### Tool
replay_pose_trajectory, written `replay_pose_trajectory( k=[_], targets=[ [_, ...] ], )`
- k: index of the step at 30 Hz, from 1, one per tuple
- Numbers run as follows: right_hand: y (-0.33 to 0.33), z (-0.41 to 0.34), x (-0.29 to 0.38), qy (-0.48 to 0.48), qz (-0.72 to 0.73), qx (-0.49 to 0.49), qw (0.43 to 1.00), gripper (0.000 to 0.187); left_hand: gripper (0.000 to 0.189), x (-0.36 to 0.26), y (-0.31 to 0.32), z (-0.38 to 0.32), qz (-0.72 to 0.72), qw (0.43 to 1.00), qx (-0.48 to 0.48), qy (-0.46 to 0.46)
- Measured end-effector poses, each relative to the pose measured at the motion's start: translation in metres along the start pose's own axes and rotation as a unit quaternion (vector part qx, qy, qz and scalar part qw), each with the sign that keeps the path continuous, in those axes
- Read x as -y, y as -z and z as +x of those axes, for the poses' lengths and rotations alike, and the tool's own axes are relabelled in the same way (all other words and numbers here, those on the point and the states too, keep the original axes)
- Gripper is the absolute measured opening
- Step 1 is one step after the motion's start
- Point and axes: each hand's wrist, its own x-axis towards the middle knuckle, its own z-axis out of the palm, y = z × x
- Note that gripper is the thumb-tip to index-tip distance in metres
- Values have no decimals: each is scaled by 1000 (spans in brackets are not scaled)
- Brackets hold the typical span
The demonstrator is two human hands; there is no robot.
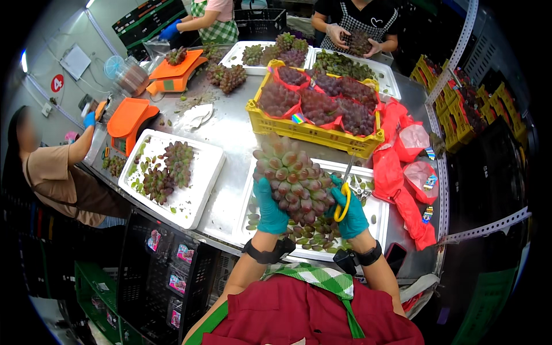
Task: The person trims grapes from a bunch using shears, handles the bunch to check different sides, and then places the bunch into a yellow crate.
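A large bunch of reddish-green grapes [295, 179] is held up over a white foam tray [379, 235] strewn with loose grapes. My left hand [271, 207], in a teal glove, grips the bunch's left side. Against its right side is my gloved right hand [351, 213], which also has yellow-handled scissors [343, 202] in it, blades pointing up and away. Just beyond the bunch stands a yellow plastic crate [310, 140] packed with grape bunches in red wrapping. Red packaging bags [390, 159] lie to the right of the crate and tray.
Another foam tray [200, 189] with grapes lies left. Orange scales [129, 117] stand farther left, past a crumpled white cloth [196, 115]. More trays of grapes are at the far side. Co-workers stand at the left and far edges. A phone [395, 255] lies by the near right edge.
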Motion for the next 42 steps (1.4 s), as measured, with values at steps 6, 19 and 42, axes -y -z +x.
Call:
replay_pose_trajectory(
  k=[6, 19, 42],
  targets=[
    [-1, -7, 11, 11, -33, -14, 999, 40, 66, -7, -3, 8, -126, 988, 35, 84],
    [24, 9, 10, -29, -50, 49, 997, 38, 59, -99, 138, 52, -170, 975, -97, -108],
    [1, 24, -6, -95, -115, -82, 985, 39, 64, -289, 292, 227, -129, 893, -162, -399]
  ],
)
